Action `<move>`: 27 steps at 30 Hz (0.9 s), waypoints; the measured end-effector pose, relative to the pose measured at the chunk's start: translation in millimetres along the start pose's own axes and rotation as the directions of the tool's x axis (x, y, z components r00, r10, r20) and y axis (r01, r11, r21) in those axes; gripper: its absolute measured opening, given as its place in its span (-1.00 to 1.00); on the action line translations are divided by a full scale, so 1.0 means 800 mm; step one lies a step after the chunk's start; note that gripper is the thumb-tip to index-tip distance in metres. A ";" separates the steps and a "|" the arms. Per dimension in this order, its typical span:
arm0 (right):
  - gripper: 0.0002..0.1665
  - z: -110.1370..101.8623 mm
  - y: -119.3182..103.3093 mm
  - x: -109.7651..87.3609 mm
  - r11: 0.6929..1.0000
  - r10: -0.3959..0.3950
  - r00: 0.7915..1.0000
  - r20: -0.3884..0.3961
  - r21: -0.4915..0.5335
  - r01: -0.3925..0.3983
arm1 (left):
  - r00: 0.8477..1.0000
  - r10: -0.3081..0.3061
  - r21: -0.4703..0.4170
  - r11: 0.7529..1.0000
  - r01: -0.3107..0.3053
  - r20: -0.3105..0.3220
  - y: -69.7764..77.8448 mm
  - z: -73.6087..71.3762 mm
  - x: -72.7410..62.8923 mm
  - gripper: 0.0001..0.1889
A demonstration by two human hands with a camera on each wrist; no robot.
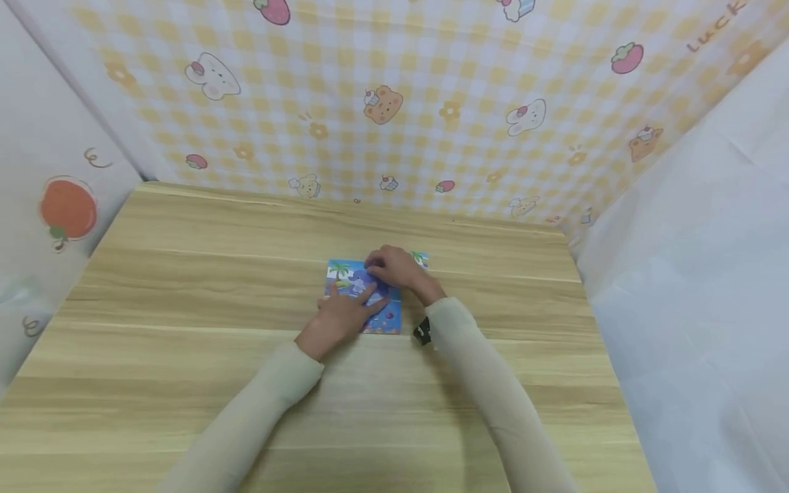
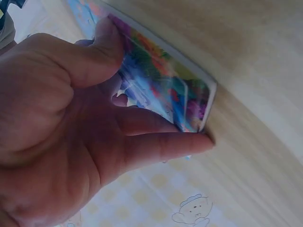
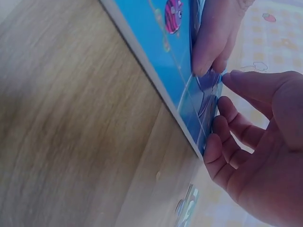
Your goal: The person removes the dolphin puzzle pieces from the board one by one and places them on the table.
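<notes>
A blue picture puzzle (image 1: 393, 322) with a palm tree and a purple sea animal lies on the table. Its surface carries thin seams and a pale rim (image 3: 156, 80). My left hand (image 1: 342, 318) rests spread over its lower left part. In the left wrist view, the thumb presses on the picture and the little finger lies along one edge. At the upper right edge, my right hand (image 1: 397, 267) bends its fingers and pinches the puzzle. In the right wrist view, the thumb (image 3: 251, 87) and curled fingertips meet at that edge; what lies between them is partly hidden.
Another picture piece with a palm tree (image 1: 421, 259) shows behind the right hand. A small black object (image 1: 422, 332) is beside the right cuff. Wood-grain tabletop (image 1: 246, 287) surrounds the puzzle, with a yellow checked cloth (image 1: 345, 137) along the back and pale sheets at the sides.
</notes>
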State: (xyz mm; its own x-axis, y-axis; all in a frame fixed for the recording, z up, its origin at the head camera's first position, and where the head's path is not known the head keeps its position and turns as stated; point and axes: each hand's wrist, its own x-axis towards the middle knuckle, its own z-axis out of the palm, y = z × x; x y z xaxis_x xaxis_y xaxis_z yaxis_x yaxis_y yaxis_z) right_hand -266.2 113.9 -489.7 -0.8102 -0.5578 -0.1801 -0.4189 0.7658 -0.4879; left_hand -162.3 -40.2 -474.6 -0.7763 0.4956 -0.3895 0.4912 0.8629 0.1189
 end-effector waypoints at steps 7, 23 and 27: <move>-0.74 0.001 -0.008 0.006 0.995 0.065 0.998 0.018 0.070 -0.066 | 1.000 -0.009 0.051 0.999 0.008 0.008 0.002 -0.002 -0.004 -0.45; -0.82 0.005 -0.013 0.009 0.983 0.120 0.993 0.019 0.140 -0.122 | 0.999 -0.014 0.046 0.999 0.013 0.039 0.003 -0.002 -0.001 -0.43; -0.88 0.002 -0.008 0.009 0.969 0.104 0.994 0.030 0.221 -0.109 | 0.999 0.006 0.067 0.998 -0.008 0.035 0.002 -0.003 0.000 -0.42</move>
State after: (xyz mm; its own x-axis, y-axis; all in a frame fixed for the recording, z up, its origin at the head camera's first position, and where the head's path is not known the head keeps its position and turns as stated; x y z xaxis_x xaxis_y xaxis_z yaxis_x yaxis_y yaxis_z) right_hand -268.8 104.6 -489.8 -0.8367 -0.4842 -0.2558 -0.2275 0.7323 -0.6419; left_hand -162.4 -38.9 -472.0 -0.7592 0.4970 -0.4202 0.5231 0.8501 0.0605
